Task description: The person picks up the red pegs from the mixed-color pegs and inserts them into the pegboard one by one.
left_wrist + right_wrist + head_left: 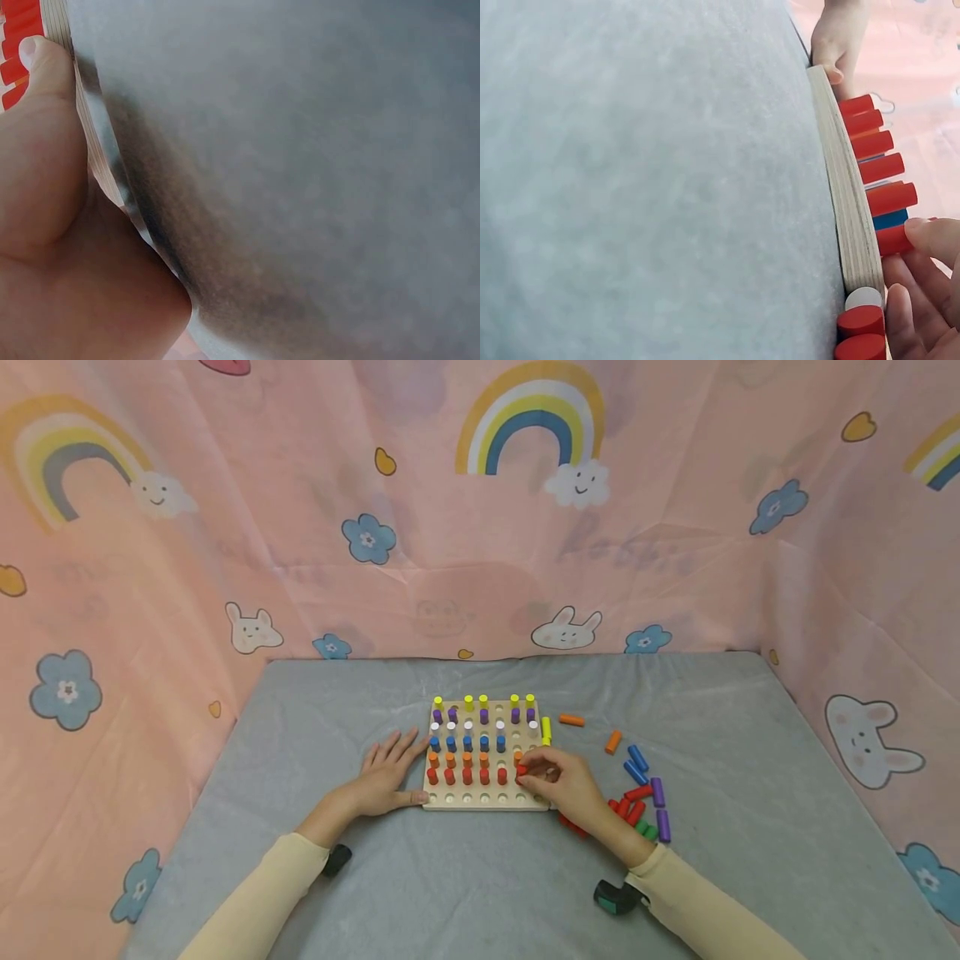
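A wooden pegboard (457, 805) lies on the grey cloth, with rows of yellow, purple, white, blue, orange and red pegs standing in its holes. My right hand (561, 778) pinches a red peg (892, 240) between thumb and finger at the right end of the red row. In the right wrist view this peg stands out from the board's face, in line with the other red pegs. My left hand (386, 777) rests at the board's left side, fingers spread, its thumb touching the near left corner. The left wrist view shows that thumb (51, 67) against the wooden edge.
Right of the board lie loose pegs: yellow (546, 729), orange (572, 720), blue (637, 757), purple (663, 825), red (638, 793) and green (651, 832). Some red ones lie close by my right wrist. A pink printed curtain (420, 593) hangs behind the table.
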The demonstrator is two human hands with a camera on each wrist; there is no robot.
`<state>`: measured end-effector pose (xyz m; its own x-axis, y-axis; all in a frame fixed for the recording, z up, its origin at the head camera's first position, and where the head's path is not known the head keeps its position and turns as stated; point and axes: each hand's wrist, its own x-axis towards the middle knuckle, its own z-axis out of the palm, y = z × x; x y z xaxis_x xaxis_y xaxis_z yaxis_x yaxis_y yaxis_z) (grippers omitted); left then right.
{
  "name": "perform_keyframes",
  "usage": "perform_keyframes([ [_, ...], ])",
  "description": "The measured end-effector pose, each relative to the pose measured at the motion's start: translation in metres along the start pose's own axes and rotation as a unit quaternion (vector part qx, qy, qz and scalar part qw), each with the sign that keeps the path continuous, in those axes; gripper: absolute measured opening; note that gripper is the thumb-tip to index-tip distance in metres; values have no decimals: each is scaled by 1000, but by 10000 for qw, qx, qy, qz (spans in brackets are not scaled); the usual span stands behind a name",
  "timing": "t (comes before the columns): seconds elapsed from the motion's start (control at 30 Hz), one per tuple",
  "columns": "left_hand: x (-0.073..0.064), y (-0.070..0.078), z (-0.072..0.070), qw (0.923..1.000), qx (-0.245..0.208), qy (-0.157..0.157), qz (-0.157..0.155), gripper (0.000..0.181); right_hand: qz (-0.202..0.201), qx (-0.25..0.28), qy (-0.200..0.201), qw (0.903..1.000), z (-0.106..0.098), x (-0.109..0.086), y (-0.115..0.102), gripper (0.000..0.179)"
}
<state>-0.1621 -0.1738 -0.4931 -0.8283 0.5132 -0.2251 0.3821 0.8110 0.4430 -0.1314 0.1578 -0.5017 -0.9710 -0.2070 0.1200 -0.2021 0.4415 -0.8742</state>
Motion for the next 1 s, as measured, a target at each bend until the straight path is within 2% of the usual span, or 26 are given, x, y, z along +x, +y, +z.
perform_keyframes([
  [0.13, -1, 1, -3, 10000, -48, 7, 44, 95, 40, 2, -24, 10000, 0, 0, 0, 18],
  [0.43, 2, -10, 7, 9998, -114, 128, 110, 95, 206, -14, -74, 9998, 1, 0, 1, 20],
  [0.73, 1, -8, 7, 9997, -141, 146, 99, 95, 169, 16, -73, 9998, 1, 0, 3, 20],
  [1.0, 1, -9, 6, 9996, -173, 159, 167, 97, 319, 122, -229, 9992, -3, 0, -1, 21],
])
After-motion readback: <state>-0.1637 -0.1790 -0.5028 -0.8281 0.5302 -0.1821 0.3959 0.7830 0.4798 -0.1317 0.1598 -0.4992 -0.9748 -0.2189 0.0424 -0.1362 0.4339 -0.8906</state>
